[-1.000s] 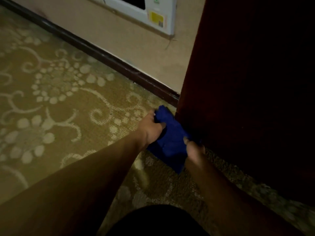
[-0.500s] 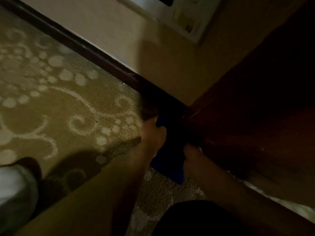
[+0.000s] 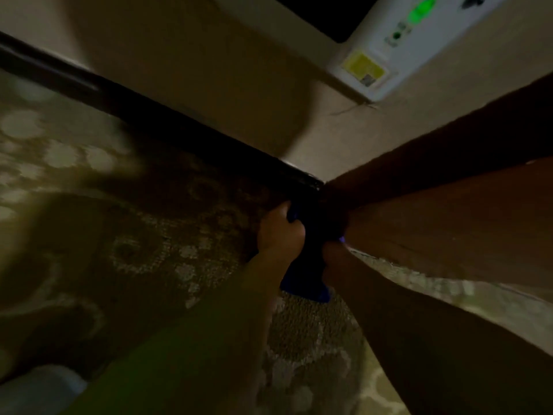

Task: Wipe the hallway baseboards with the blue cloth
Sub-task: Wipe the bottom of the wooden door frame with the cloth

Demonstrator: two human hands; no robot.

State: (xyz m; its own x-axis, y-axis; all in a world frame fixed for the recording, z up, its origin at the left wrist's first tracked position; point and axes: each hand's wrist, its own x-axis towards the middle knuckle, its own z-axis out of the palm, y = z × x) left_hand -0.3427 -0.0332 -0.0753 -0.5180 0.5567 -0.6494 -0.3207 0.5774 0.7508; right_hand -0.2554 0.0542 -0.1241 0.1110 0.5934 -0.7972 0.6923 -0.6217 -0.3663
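The blue cloth [image 3: 305, 283] hangs between my two hands, low in the corner where the dark baseboard [image 3: 167, 115] meets a brown wooden panel [image 3: 449, 223]. My left hand [image 3: 279, 233] grips the cloth's upper left part, fingers curled round it. My right hand [image 3: 335, 259] holds its right side; the fingers are mostly hidden in shadow. The top of the cloth is lost in the dark against the baseboard's end.
Patterned beige carpet [image 3: 89, 205] covers the floor on the left, partly under my shadow. A white wall unit [image 3: 398, 46] with a green light and a yellow sticker is mounted above. A pale shoe [image 3: 36, 387] shows at the lower left.
The view has dropped closer to the corner and tilted. Both hands with the cloth have moved up toward the end of the baseboard. My shadow now covers more carpet.
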